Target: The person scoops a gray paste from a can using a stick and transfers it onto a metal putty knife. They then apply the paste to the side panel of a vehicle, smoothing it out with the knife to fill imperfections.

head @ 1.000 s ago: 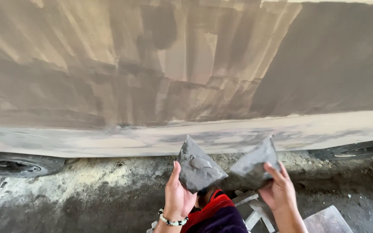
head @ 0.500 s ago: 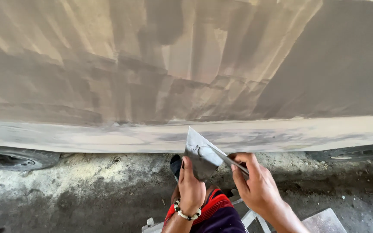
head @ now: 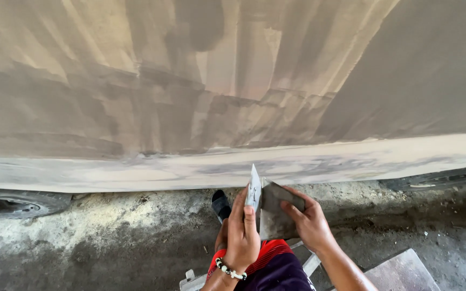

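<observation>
Grey filler, dry-looking and streaked in broad vertical and slanted passes, covers the vehicle body panel (head: 233, 81) that fills the upper part of the head view. Along the panel's lower edge runs a paler sill band (head: 136, 170), smeared with thin grey marks. Part of a tyre (head: 12, 202) shows at the far left, below the sill, and another dark tyre edge at the far right. Below lies rough, dusty ground (head: 109, 242).

Head view, hands: the left hand (head: 241, 234), wearing a beaded bracelet (head: 230, 268), is closed around a light-coloured spreader blade (head: 253, 188) held nearly edge-on and upright. The right hand (head: 311, 223) is closed on a darker, filler-coated spreader (head: 279, 207), its blade flat toward the camera. The two blades meet at the centre, the dark one touching the light one just below the sill.

Change noted: one second earlier the two spreaders were held apart, faces fanned open, one in each hand. Half a second earlier they had come together, crossed. Now they are pressed edge to face. Judged from this, filler is being scraped from one blade onto the other, a transfer or cleaning stroke rather than application to the panel.

Below the hands: a red and dark garment (head: 271, 264), a dark shoe (head: 221, 205), and a grey slab (head: 400, 272) at lower right.
</observation>
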